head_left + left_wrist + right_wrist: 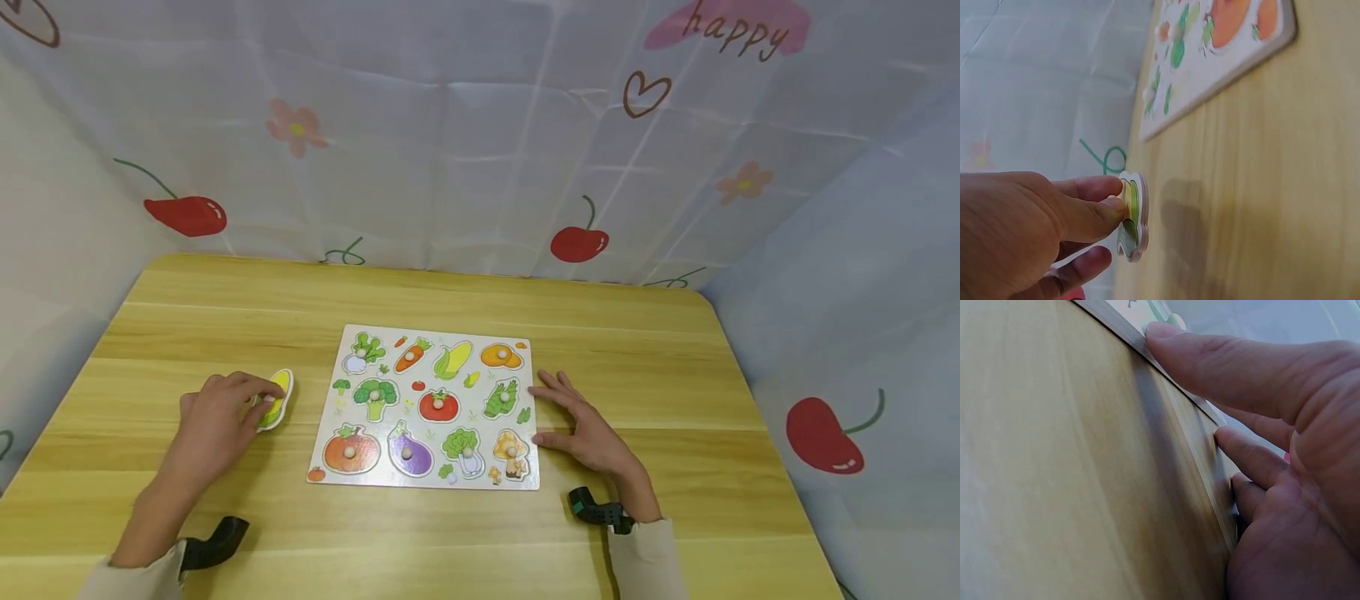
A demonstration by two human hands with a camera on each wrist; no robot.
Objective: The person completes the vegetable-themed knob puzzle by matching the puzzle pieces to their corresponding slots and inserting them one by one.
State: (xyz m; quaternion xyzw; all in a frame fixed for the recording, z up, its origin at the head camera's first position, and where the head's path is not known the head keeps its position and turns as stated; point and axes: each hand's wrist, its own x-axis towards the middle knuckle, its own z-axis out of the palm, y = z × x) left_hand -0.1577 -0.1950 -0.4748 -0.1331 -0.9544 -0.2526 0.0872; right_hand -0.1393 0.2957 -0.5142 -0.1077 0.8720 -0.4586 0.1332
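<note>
My left hand point(217, 421) pinches a corn puzzle piece point(285, 379) between thumb and fingers, left of the vegetable puzzle board point(360, 479). In the left wrist view, the corn piece point(1134, 212) is tilted on edge above the table, apart from its shadow. The board lies flat, and its corn space point(453, 361) shows a printed corn with no knob. My right hand point(592, 435) rests by the board's right edge, fingers spread and thumb touching that edge. In the right wrist view, the thumb point(1210, 362) lies against the board's edge.
Knobbed pieces such as the tomato point(450, 408), eggplant point(420, 462) and broccoli point(386, 392) sit in the board. All lie on a wooden table point(420, 542). A printed curtain point(450, 167) hangs behind the table's back edge. Black wrist mounts point(217, 543) are on both forearms.
</note>
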